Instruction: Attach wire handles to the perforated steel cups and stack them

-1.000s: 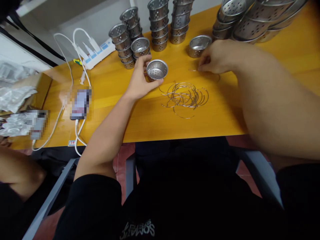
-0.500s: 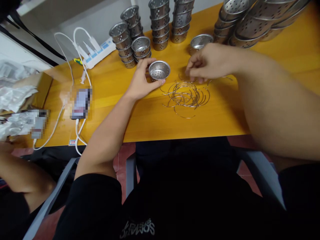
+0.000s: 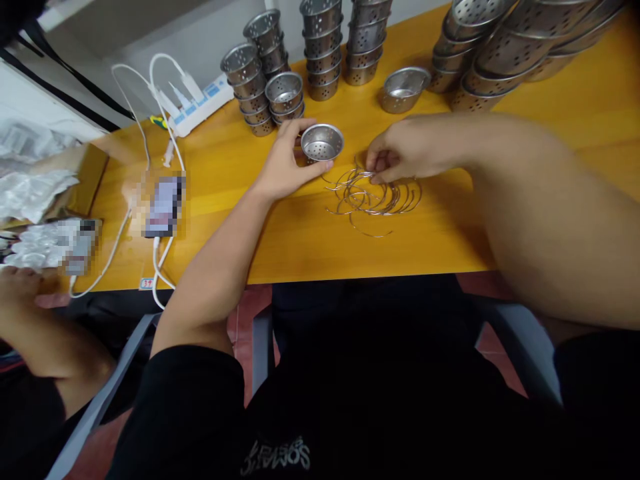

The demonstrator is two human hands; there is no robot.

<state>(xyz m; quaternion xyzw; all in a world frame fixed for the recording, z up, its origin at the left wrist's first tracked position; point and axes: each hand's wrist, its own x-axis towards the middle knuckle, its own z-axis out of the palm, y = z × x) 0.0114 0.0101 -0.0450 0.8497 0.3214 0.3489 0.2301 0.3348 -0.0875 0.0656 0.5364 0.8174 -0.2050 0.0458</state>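
Note:
My left hand point(image 3: 287, 160) is closed around the side of a small perforated metal cup point(image 3: 323, 143), its open mouth facing up. The thumb lies at the near side and the fingers pass behind it. To the right, my right hand point(image 3: 395, 150) has its fingers curled, thumb and fingertips pinched on a curved metal wire at the back of a tangled heap of thin wires point(image 3: 370, 193). Beyond that hand a single metal cup point(image 3: 404, 90) stands on the wooden table point(image 3: 310, 250).
Behind my left hand rise several stacks of perforated cups point(image 3: 250, 87); more stacks point(image 3: 475, 60) stand at the back right. On the left are a white power strip point(image 3: 205, 103), a phone point(image 3: 164, 207) with cables, and a box point(image 3: 90, 170) with plastic bags. Another person's arm point(image 3: 55, 333) shows at far left.
My right hand has come down and nearer, from behind the wire heap onto its back edge, uncovering the single cup behind. My left hand keeps the cup in about the same place.

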